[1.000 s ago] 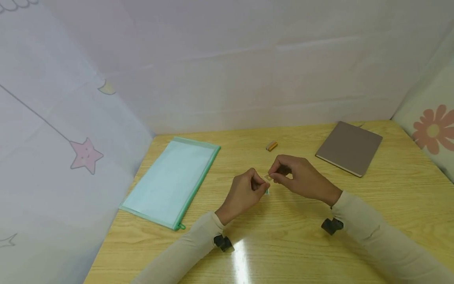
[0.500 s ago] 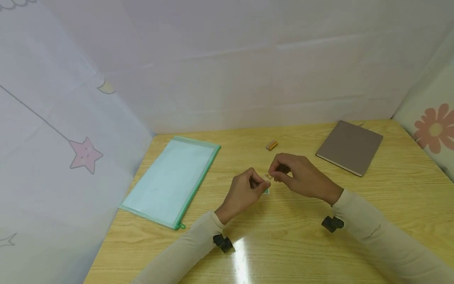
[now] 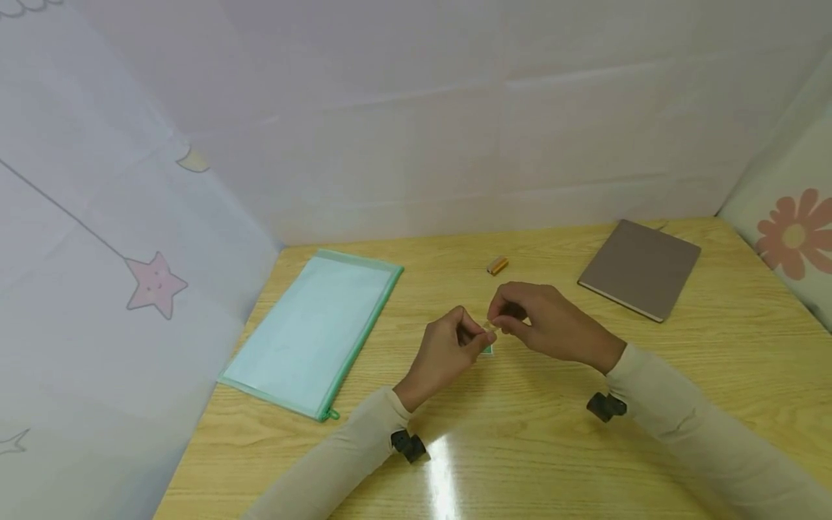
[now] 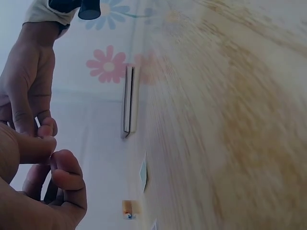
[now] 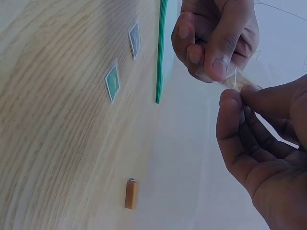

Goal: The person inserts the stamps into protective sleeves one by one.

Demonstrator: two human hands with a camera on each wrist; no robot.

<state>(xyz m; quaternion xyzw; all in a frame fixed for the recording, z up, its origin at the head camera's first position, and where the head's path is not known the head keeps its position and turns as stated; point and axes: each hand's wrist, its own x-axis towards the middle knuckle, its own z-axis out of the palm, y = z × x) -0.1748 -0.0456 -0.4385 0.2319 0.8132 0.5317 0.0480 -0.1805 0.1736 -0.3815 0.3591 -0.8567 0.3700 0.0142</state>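
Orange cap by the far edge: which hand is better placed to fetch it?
Right, probably. The right hand sits nearer the orange cap than the left hand, though both pinch the small clear piece.

Right hand edges in closer

The right hand (image 3: 546, 325) has slid slightly left toward the left hand (image 3: 448, 354); the small clear piece (image 3: 490, 328) pinched between them now shows shorter; the fingertips nearly meet.

We've got our left hand (image 3: 448, 350) and right hand (image 3: 542, 321) raised together, fingertips curled and pinching between them.
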